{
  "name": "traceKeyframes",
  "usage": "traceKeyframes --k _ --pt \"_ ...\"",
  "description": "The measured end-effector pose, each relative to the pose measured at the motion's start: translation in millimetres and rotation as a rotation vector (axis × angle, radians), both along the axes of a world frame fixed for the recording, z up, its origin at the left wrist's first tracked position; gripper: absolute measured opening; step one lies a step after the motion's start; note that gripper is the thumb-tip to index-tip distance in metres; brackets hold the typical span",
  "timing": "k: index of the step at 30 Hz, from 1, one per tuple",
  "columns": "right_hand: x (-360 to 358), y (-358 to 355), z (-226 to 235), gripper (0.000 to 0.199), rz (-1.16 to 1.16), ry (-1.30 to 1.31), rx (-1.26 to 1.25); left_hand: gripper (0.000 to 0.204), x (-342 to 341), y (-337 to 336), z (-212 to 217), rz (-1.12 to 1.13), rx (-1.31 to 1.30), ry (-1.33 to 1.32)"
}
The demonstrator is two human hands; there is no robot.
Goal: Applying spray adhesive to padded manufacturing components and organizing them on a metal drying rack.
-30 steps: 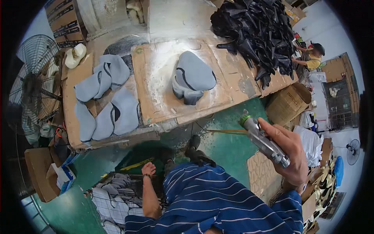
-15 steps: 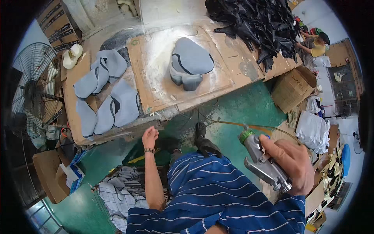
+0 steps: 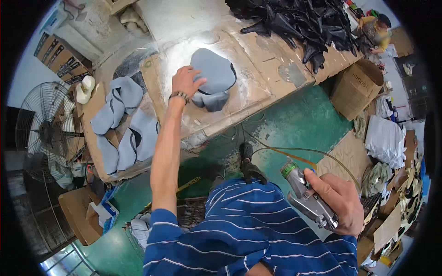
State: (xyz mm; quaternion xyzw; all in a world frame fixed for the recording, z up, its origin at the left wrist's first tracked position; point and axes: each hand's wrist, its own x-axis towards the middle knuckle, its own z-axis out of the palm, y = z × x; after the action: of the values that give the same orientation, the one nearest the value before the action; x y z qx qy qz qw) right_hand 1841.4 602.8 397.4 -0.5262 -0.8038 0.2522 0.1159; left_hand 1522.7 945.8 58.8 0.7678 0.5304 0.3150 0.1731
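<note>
Workshop seen from above through a fisheye lens. Near upper centre of the frame, the person's left hand (image 3: 185,81) is stretched out with fingers spread and open, resting on the left edge of a stack of grey foam pieces (image 3: 212,77); whether it grips them cannot be told. The stack lies on a cardboard sheet (image 3: 248,87) dusted with white powder, on top of a workbench. At lower right, the right hand (image 3: 338,202) is wrapped tightly around a metal spray gun (image 3: 306,198) with a green cap, a thin hose curving away from it. More grey foam pieces (image 3: 120,124) lie spread out at left of the frame, beside a standing fan (image 3: 46,135). A heap of black pieces (image 3: 299,20) fills the upper right, with a cardboard box (image 3: 357,87) below it.
</note>
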Motion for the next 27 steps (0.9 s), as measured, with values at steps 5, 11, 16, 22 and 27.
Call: traceKeyframes --k 5,11,16,22,27 --pt "28 -1 -6 0.070 -0.041 0.055 -0.040 0.053 39 52 21 0.034 -0.261 0.789" --pt "62 7 -26 0.073 0.042 0.169 -0.086 0.058 7 64 -9 0.058 -0.291 0.706" --pt "88 4 -39 0.075 -0.032 0.322 -0.140 0.055 -14 42 -20 0.115 -0.145 0.611" --pt "112 5 -57 0.073 -0.151 0.370 -0.073 0.059 2 22 -25 0.207 -0.130 0.565" --pt "124 18 -59 0.072 -0.106 0.436 -0.138 0.059 14 11 -34 0.276 -0.057 0.467"
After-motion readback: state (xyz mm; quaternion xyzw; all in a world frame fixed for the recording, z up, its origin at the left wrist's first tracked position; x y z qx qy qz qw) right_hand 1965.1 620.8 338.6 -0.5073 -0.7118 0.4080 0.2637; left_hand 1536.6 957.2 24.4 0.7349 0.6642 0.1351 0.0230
